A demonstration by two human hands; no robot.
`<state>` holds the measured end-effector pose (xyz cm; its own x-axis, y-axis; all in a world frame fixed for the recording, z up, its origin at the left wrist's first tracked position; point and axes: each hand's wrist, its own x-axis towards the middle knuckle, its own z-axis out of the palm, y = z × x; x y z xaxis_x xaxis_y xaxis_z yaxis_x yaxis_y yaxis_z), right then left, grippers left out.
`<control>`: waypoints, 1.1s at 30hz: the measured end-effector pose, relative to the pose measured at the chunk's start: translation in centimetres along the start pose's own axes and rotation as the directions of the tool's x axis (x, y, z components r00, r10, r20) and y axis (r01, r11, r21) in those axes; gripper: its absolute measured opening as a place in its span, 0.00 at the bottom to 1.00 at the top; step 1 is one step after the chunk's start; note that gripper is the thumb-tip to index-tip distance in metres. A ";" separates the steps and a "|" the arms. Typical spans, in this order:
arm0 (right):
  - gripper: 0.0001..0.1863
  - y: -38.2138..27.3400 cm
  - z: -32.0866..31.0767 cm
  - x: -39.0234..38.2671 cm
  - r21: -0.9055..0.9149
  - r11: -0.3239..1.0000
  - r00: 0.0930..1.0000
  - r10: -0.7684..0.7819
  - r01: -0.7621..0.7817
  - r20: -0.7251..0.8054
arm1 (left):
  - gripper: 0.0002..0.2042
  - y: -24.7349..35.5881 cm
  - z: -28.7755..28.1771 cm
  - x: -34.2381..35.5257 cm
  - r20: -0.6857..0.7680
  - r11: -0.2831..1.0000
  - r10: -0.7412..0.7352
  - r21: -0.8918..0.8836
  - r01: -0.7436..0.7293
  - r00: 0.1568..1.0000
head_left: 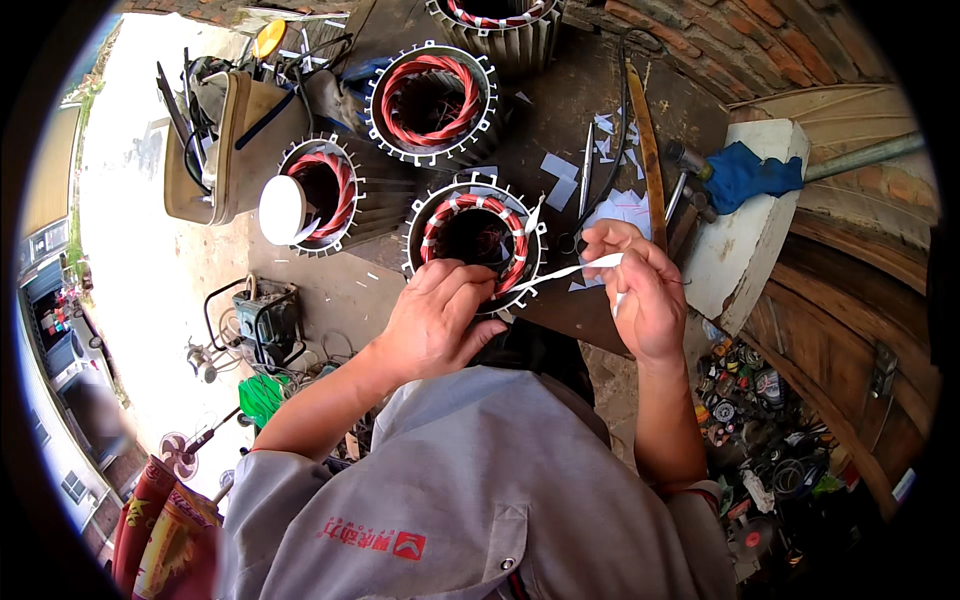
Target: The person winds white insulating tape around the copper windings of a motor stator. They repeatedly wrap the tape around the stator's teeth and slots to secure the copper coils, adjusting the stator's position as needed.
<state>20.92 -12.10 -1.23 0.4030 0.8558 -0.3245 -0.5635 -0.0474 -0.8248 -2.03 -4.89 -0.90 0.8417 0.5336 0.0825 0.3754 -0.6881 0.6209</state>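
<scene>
A motor stator [413, 232] with a finned metal housing stands near the table's front edge. Its ring of red windings [473, 202] is bound at intervals with white tape. My left hand [440, 310] lies over the near left side of the ring, fingers bent into the bore and thumb outside; the fingertips are partly hidden. Between the thumb and fingers of my right hand [648, 295] is a white tape [555, 274], stretched from the near right side of the ring. A loose white tape end [535, 215] sticks up at the right rim.
Other stators stand behind [432, 102], at the far edge [500, 40] and to the left [345, 195], the last with a white disc [283, 210] on it. A beige bin [238, 140] holds tools. Paper pieces [622, 208], a wooden strip [645, 150] and blue cloth [750, 178] lie right.
</scene>
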 end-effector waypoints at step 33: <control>0.26 -4.3 -0.3 -0.2 -0.695 0.687 0.967 -0.051 0.215 0.249 | 0.19 -1.5 2.9 -0.7 -0.269 0.988 0.131 0.111 -0.104 0.954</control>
<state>23.47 -12.16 2.23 0.2392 0.9583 -0.1566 0.2006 -0.2065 -0.9577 -2.12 -5.64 -4.15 0.7477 0.5515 0.3699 0.3263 -0.7903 0.5186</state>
